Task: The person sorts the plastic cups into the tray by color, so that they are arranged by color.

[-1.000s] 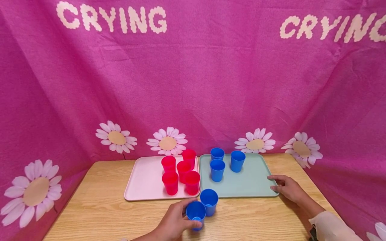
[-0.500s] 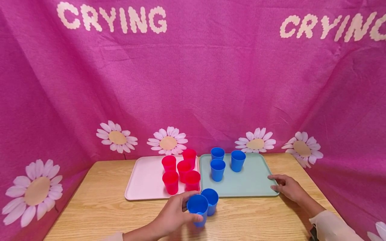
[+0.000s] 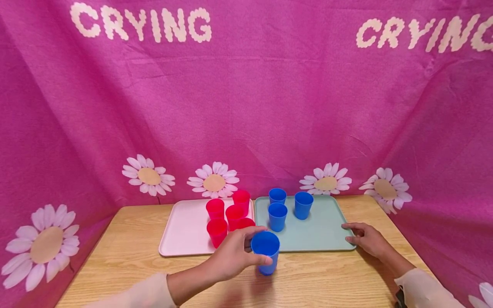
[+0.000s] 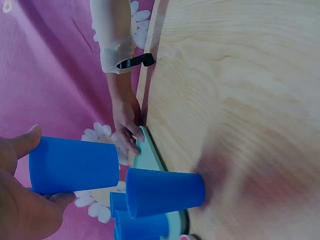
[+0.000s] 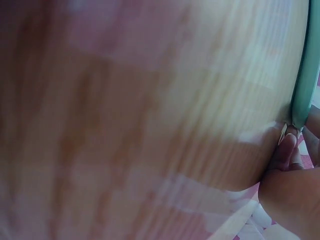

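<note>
My left hand point(image 3: 233, 252) grips a blue cup point(image 3: 265, 246) between thumb and fingers, off the table. Another blue cup point(image 4: 167, 192) stands upright on the tabletop, apart from the held one in the left wrist view. From the head, the held cup covers most of it. Beside the right edge of the green tray point(image 3: 312, 239), my right hand point(image 3: 367, 240) rests its fingertips on the rim near the front corner. Several blue cups point(image 3: 277, 217) stand at the back of that tray. Red cups point(image 3: 217, 231) stand on the pink tray point(image 3: 181, 226), one partly behind my left hand.
The wooden table point(image 3: 308, 282) extends in front of both trays, which lie side by side. A pink cloth point(image 3: 246, 107) with daisies and lettering hangs behind and around the table.
My left hand has lifted its blue cup and carried it forward and right, over the other blue cup on the table. The right hand has stayed at the tray's edge.
</note>
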